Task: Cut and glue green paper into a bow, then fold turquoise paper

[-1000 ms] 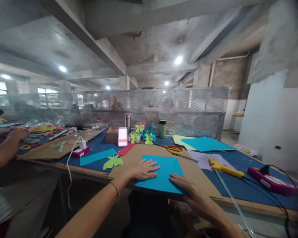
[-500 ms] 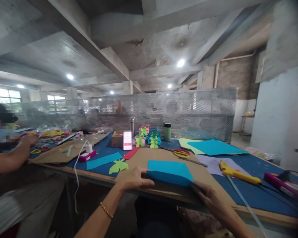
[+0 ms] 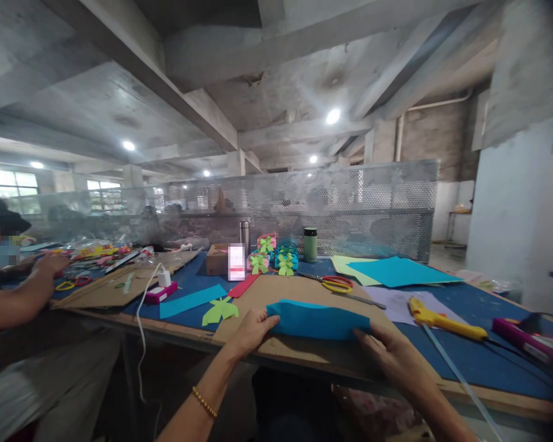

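Observation:
A blue sheet of paper or thin foam (image 3: 320, 320) is held by its two ends over a brown cardboard sheet (image 3: 295, 290). My left hand (image 3: 253, 328) pinches its left end, thumb on the near face. At the right end, my right hand (image 3: 384, 344) grips the lower corner. The long side facing me stands up as a folded or bent face. Left of my left hand lie a green leaf-shaped cutout (image 3: 220, 311), a blue strip (image 3: 192, 301) and a red strip (image 3: 244, 285). Scissors with red and yellow handles (image 3: 336, 284) rest beyond the blue piece.
A yellow glue gun (image 3: 447, 322) lies at the right by a purple box (image 3: 529, 344). Blue and green sheets (image 3: 403, 272), a green bottle (image 3: 310, 245), a phone (image 3: 236, 262) and finished leafy pieces (image 3: 286, 261) stand farther back. A co-worker's arm (image 3: 23, 294) is at the left.
The blue piece has turned from lying mostly flat with a bent front to showing its upright long face. My left hand has shifted slightly right and now pinches its end.

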A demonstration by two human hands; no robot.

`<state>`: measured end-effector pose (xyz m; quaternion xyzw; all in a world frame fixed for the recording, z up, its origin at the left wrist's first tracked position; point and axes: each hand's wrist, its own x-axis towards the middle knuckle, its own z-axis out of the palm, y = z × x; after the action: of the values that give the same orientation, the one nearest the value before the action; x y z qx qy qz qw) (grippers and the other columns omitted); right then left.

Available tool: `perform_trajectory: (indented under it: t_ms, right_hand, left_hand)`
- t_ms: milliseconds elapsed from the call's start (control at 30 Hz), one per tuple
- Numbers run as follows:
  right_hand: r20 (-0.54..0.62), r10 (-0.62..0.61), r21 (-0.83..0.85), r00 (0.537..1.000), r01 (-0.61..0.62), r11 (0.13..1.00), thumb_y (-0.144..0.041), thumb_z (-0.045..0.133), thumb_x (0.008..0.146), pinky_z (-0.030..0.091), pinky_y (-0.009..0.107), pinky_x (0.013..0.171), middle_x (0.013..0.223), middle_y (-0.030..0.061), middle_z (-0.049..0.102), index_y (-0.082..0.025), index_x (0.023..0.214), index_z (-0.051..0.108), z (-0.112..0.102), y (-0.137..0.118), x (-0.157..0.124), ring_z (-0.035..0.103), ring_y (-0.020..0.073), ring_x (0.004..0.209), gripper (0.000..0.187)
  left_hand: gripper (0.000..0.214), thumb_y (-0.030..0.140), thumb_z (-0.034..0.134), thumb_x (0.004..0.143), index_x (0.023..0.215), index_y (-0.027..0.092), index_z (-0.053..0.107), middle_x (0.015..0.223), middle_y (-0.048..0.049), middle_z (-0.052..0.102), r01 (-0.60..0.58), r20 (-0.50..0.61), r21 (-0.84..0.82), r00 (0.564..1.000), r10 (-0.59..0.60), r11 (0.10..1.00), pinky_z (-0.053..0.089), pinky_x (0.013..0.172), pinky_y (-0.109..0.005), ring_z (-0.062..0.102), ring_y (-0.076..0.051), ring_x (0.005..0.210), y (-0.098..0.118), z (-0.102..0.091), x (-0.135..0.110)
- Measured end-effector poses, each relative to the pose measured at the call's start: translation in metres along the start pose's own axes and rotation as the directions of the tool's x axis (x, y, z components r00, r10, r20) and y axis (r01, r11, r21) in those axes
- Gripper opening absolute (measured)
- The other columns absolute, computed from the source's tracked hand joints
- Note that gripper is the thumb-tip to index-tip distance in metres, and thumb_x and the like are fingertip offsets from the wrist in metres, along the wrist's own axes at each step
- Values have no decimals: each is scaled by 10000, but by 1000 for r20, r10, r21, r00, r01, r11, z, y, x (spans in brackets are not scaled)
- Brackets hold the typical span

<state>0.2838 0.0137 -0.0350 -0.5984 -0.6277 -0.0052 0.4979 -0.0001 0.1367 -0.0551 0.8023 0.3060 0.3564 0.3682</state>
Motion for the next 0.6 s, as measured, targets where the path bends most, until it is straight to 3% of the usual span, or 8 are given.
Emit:
perform_trajectory:
  t_ms: [100, 167, 267, 400, 600]
  right_hand:
    - [80, -15, 12, 997, 15, 1000, -525, 493, 855, 555, 316, 736, 839, 34, 786, -220, 776, 752, 5, 0, 14, 710, 283, 843, 407]
    - [80, 14, -156, 997, -2, 988, -487, 453, 886, 506, 302, 690, 763, 35, 754, -215, 704, 710, 7, 2, 21, 685, 257, 772, 416]
    - [66, 134, -433, 989, -92, 896, -381, 477, 907, 412, 287, 627, 701, 54, 724, -204, 657, 669, 12, 4, 23, 659, 227, 713, 362]
    - [81, 227, -568, 970, -143, 811, -321, 544, 930, 341, 291, 614, 802, 103, 756, -188, 718, 702, 20, 1, 20, 666, 219, 769, 297]
    - [56, 321, -667, 946, -203, 717, -312, 575, 946, 344, 310, 657, 917, 165, 763, -155, 893, 721, 27, -7, 19, 693, 267, 890, 221]
  left_hand:
    - [432, 522, 467, 882, 666, 159, 559, 664, -2, 530, 69, -138, 136, 989, -50, 988, 361, 616, -259, 482, -152, 666, -1, 3, 9]
    - [377, 455, 477, 894, 660, 165, 539, 657, 5, 512, 133, -242, 226, 967, -76, 965, 332, 607, -259, 485, -150, 662, 1, 7, 18]
    - [259, 369, 518, 891, 745, 169, 596, 702, -11, 575, 227, -331, 336, 937, -111, 914, 338, 637, -266, 548, -171, 713, 8, 14, 29]
    - [262, 382, 505, 918, 1054, 210, 650, 973, -95, 706, 335, -365, 454, 915, -171, 825, 397, 737, -302, 641, -252, 922, 16, 23, 30]
    - [225, 325, 522, 906, 1014, 191, 666, 1055, -172, 731, 367, -295, 632, 929, -226, 682, 446, 801, -357, 671, -330, 1032, 24, 28, 30]
